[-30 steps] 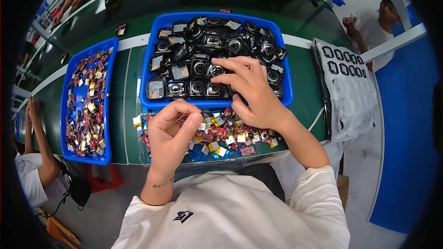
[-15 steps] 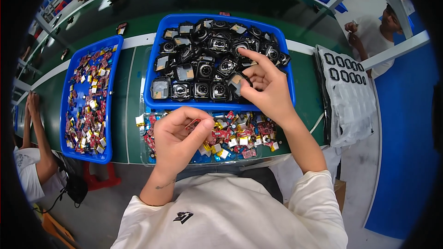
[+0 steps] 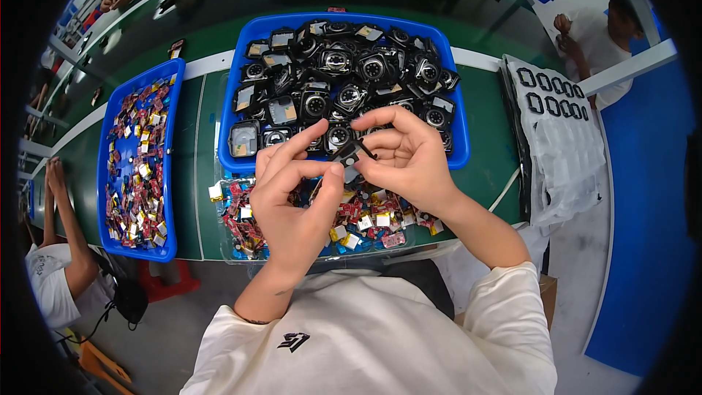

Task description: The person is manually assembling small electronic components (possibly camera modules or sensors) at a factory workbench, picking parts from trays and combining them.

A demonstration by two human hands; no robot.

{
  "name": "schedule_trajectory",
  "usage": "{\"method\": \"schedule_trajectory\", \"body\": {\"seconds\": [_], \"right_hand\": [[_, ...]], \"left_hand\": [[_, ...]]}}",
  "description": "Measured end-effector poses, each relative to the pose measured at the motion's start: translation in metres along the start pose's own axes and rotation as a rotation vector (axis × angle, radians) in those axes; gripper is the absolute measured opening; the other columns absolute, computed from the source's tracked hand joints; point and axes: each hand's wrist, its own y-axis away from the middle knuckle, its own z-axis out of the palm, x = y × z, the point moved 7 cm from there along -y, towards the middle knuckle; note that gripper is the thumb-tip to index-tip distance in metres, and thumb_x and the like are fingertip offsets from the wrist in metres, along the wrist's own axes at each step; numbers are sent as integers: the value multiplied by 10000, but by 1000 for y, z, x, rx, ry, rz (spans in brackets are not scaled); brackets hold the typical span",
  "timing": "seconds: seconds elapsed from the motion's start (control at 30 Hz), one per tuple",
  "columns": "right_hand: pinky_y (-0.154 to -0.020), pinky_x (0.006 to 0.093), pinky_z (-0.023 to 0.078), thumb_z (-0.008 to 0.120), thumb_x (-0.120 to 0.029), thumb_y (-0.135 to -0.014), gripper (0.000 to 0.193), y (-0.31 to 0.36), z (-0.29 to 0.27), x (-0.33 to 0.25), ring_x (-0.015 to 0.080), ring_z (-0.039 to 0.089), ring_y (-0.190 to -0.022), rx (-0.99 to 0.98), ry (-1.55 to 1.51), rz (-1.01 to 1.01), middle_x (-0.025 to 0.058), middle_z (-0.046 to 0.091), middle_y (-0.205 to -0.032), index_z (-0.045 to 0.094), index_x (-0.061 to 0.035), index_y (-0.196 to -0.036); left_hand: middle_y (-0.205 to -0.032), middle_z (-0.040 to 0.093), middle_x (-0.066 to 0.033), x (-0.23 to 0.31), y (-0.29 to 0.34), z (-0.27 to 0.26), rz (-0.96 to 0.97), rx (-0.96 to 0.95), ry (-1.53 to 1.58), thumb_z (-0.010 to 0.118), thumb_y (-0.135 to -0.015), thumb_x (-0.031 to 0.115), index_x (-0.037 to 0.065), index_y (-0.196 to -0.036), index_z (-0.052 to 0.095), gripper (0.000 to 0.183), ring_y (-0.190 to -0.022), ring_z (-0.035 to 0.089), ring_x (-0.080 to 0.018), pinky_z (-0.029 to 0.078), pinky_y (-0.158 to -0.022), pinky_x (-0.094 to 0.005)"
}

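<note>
My right hand [image 3: 409,157] pinches a dark smartwatch case [image 3: 349,155] between thumb and fingers, tilted above the front rim of a blue tray [image 3: 227,139]. My left hand [image 3: 292,194] meets it from the other side, its thumb and index finger closed at the case's near edge. Part of a small red circuit board [image 3: 314,189] shows between that thumb and index finger, mostly hidden. Black smartwatch cases [image 3: 336,61] fill the tray, some face down with round backs showing. Under my hands, red circuit boards and white-and-yellow batteries [image 3: 365,223] lie loose in a clear tray.
At the left, a narrow blue tray [image 3: 172,175] holds similar boards and batteries. On the right is a stack of clear plastic trays [image 3: 559,168], with black frames [image 3: 548,91] on it. A metal frame bar [image 3: 632,73] crosses the right. Other people sit around the green bench [image 3: 482,124].
My right hand has come back toward me from over the tray, carrying the watch case to my left hand. The left hand has risen slightly, its fingers now meeting the case.
</note>
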Motion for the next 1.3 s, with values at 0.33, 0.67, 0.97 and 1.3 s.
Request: {"method": "schedule_trajectory", "body": {"seconds": [0.33,0.67,0.97,1.3], "right_hand": [[-753,196,518,667,37,-813,256,5,6,-4,68,612,-873,-90,113,-46,70,652,-1010,622,54,-1065],[-698,207,550,652,2,-840,180,8,0,-8,93,646,-818,37,175,-235,92,673,-942,651,37,-1017],[-727,201,537,669,9,-830,187,3,-12,-8,97,646,-831,121,95,-206,102,668,-933,636,56,-1008],[-756,209,521,670,1,-839,251,-1,-11,-5,96,629,-863,83,80,-170,84,649,-952,600,48,-1076]], "left_hand": [[-1093,681,-97,-2,-2,1,-23,-12,-63,703,-726,19,18,-725,662,40,-907,527,-197,420,-810,-300],[-1081,685,-97,5,0,7,70,-40,-149,733,-715,23,11,-839,709,126,-865,540,-182,444,-776,-284],[-1014,690,-130,19,5,0,160,6,-186,754,-696,1,3,-887,713,194,-826,621,-215,478,-724,-298],[-756,667,-62,2,7,-1,-121,-27,39,749,-725,19,10,-817,700,105,-659,562,-144,431,-591,-239]]}}
